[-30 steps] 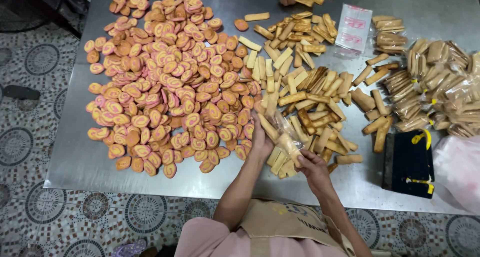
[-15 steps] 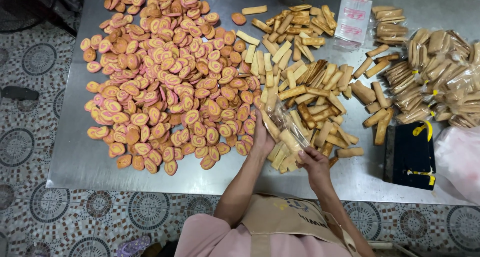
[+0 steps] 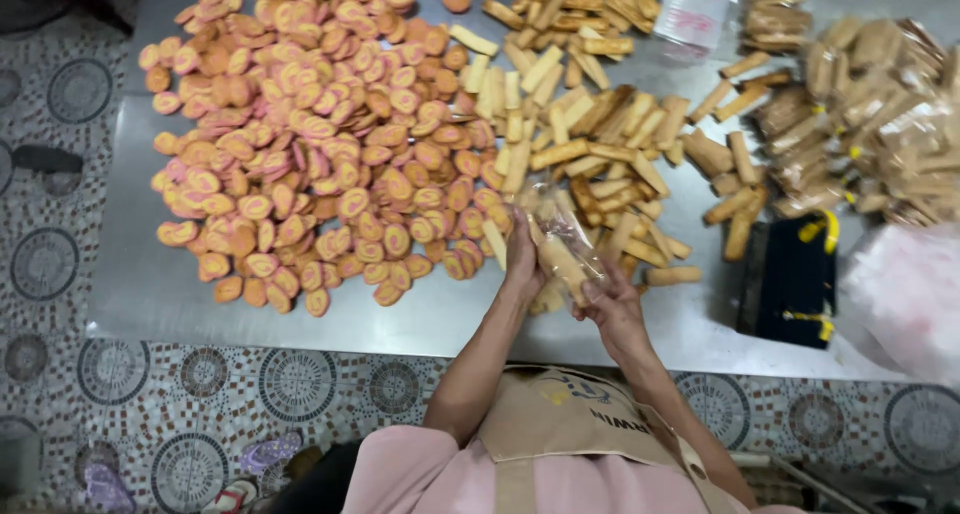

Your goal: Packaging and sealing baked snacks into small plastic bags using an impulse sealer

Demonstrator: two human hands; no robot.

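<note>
bag: clear plastic bag (image 3: 562, 236) part-filled with stick biscuits, held over near table (image 3: 160, 294) edge
left hand (image 3: 521, 259): closed round bag's left side
right hand (image 3: 606, 302): pinched on lower right end
handling: light, film thin and slippery, sticks brittle; best supported underneath
around: loose stick biscuits (image 3: 590, 154) beneath, round pink-swirl cookies (image 3: 310, 144) left, black box (image 3: 790, 279) right

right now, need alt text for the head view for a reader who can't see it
Seen from above, a person's left hand and right hand hold a clear plastic bag with long tan biscuits in it over a metal table. A heap of round pink-and-orange biscuits lies left, loose stick biscuits and filled packets right.
</note>
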